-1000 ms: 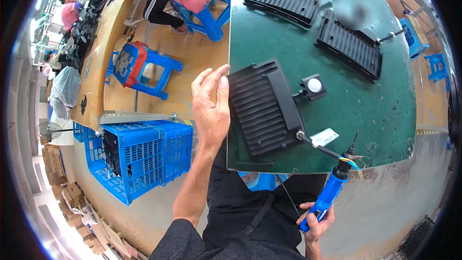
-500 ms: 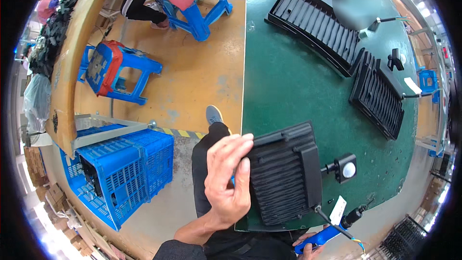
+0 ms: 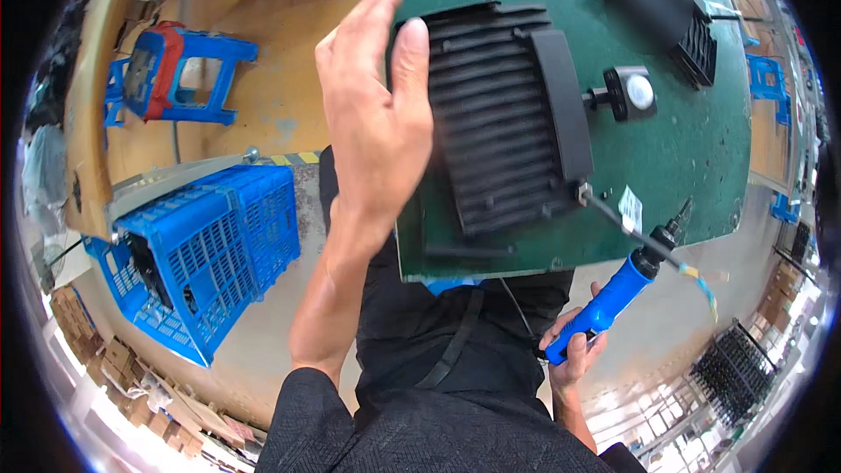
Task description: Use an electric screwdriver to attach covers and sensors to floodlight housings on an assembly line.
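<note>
A black finned floodlight [image 3: 499, 123] lies on the green table [image 3: 692, 158] in front of me. A sensor head [image 3: 632, 94] with a white dome sticks out on its right side, and a cable [image 3: 626, 226] with bare coloured wire ends and a white tag [image 3: 630, 208] runs from its lower right corner. My left hand [image 3: 377, 114] is at the floodlight's left edge, fingers stretched out and thumb apart; whether it touches the edge is unclear. Low on the right, my right hand [image 3: 578, 346] grips a blue electric screwdriver [image 3: 613, 293], its bit pointing up and right.
More black floodlights [image 3: 698, 54] lie at the table's far right, partly hidden by a blurred round patch. Left of the table stand blue plastic crates [image 3: 210, 254] and a blue stool [image 3: 206, 70] with red wrapping. A black rack [image 3: 736, 363] is at lower right.
My view has shifted, so table and floodlight sit higher in the picture. My left fingers and thumb have spread apart at the floodlight's edge. The right hand and screwdriver show more fully.
</note>
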`<state>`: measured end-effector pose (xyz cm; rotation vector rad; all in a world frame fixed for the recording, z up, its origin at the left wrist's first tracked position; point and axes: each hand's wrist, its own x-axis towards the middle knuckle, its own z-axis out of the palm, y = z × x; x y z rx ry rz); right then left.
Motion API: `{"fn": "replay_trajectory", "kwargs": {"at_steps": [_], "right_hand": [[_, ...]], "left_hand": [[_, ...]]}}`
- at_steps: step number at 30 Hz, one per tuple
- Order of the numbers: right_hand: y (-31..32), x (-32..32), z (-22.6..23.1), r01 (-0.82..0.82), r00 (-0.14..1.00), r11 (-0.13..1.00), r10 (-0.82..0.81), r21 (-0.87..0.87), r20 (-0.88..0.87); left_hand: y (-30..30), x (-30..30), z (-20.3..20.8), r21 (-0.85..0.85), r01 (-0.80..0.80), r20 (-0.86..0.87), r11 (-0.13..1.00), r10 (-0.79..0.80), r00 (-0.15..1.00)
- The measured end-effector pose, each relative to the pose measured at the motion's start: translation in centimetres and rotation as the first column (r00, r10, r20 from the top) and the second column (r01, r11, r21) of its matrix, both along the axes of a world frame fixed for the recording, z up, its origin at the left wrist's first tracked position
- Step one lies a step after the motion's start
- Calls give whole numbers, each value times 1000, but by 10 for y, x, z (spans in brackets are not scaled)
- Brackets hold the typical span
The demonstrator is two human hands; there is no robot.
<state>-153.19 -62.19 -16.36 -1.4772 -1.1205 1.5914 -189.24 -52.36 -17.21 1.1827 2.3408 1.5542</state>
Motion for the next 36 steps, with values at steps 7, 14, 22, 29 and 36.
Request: {"fn": "replay_trajectory", "kwargs": {"at_steps": [7,14,22,29,36], "right_hand": [[-54,66,0,-170,984,984,166,-50,-68],[-72,92,-13,-352,933,935,348,-37,-93],[-61,87,9,-194,970,970,168,-143,-178],[-58,95,2,-176,968,977,149,-123,-203],[-54,113,-6,-244,953,948,195,-204,-232]], "left_hand": [[-109,54,27,126,-190,99,974,179,979],[-178,167,23,18,155,192,988,-156,969],[-50,203,41,-291,332,-510,897,-439,739],[-11,204,29,-463,193,-659,865,-481,578],[-51,206,54,-213,486,-344,847,-531,775]]}}
